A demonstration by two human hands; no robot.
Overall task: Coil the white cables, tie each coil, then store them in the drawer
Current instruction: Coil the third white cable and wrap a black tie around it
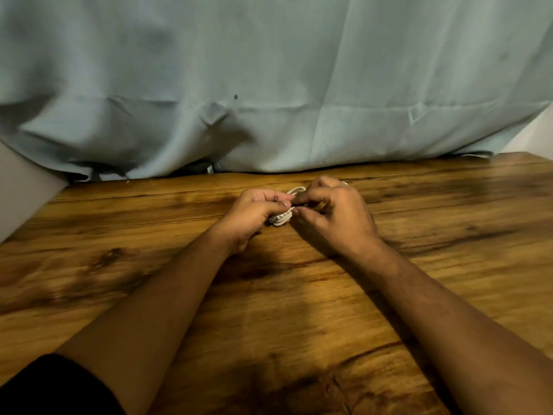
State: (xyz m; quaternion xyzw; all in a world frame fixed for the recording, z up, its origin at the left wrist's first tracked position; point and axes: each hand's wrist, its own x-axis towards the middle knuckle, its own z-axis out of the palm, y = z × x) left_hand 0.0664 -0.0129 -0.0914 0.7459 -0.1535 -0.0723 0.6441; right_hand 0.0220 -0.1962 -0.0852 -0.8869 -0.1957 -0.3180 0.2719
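white cable coil point(281, 219), bunched, held above wooden table point(449, 235) between both hands. left hand point(254, 215) grips the loops; right hand point(332, 217) pinches at its middle, likely tying. drawer not visible; storing remains.

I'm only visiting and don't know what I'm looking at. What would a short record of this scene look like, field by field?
Setting: wooden table, pale blue curtain behind it
Object: white cable coil, small, held between both hands just above the table
Left hand: grips the coil from the left
Right hand: pinches at the coil's middle; wears a ring
Tie: too small to tell if one is on
Drawer: not in view
Other cables: none visible
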